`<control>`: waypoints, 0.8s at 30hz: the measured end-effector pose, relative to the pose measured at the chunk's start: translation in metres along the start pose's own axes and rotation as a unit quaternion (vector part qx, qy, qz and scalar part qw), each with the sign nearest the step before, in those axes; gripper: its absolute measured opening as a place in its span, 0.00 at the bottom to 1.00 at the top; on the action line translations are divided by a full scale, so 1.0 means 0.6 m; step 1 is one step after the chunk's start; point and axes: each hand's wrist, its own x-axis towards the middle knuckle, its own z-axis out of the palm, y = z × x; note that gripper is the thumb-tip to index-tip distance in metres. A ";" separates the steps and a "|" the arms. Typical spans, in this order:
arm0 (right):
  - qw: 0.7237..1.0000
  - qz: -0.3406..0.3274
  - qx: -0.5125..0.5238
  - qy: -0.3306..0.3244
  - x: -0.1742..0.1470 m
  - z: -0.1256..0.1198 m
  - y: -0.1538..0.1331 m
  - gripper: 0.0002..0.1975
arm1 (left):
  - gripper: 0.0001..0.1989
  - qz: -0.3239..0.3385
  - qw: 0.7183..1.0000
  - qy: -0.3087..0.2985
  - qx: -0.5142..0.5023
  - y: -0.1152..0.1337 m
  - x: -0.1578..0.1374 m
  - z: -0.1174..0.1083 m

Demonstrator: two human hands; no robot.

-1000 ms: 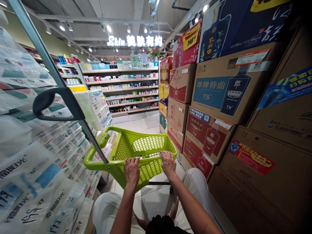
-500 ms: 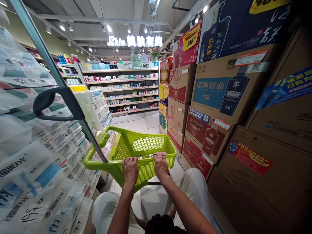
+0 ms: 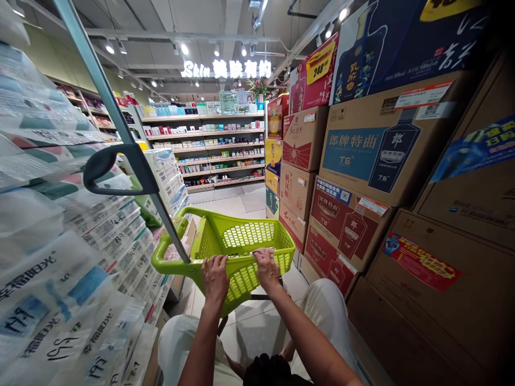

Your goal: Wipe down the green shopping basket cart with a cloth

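Note:
In front of my knees stands a lime-green plastic shopping basket [image 3: 237, 217] with slotted sides and a long grey pull handle [image 3: 140, 171]. My left hand [image 3: 216, 276] is curled over the basket's near rim, left of centre. Further right on that same rim, my right hand [image 3: 267, 266] grips with its fingers folded over the edge. The basket floor is partly hidden by its near side. The pull handle rises from the basket's left end and leans up to the left.
Packs of tissue paper [image 3: 100, 230] are piled along the left. Stacked cardboard cartons [image 3: 354, 145] line the right, close to my knee. A tiled aisle [image 3: 237, 199] leads to shelves of small cosmetics [image 3: 205, 145] under a lit sign [image 3: 227, 68].
The basket's left end and its pull handle have swung to the right in view. Both hands keep their hold on the rim. The surroundings have shifted slightly right.

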 end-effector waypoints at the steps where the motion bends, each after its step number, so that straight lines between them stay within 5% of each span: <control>1: 1.000 0.023 -0.001 0.005 0.003 -0.002 0.001 0.26 | 0.27 0.007 1.000 -0.002 -0.006 0.000 0.000 0.001; 4: 0.997 0.080 0.003 0.014 0.009 -0.006 -0.005 0.25 | 0.25 0.013 1.000 0.003 -0.015 0.003 0.000 0.001; 8: 0.999 0.005 0.034 0.009 0.009 -0.004 -0.031 0.25 | 0.22 0.003 1.000 0.011 -0.015 0.010 -0.001 -0.004; 13: 0.998 0.051 0.035 0.005 0.012 -0.008 -0.048 0.24 | 0.23 -0.005 1.000 0.019 -0.018 -0.002 -0.002 -0.018; 18: 0.995 -0.057 0.082 0.006 0.009 -0.012 -0.074 0.24 | 0.22 -0.020 0.999 0.022 -0.014 -0.014 -0.001 -0.031; 22: 0.997 0.024 0.068 0.002 0.010 -0.013 -0.076 0.25 | 0.23 -0.028 0.998 0.051 -0.016 -0.029 -0.004 -0.044; 24: 0.998 0.005 0.070 0.006 0.008 -0.013 -0.085 0.25 | 0.24 -0.036 0.997 0.064 -0.017 -0.035 -0.003 -0.050</control>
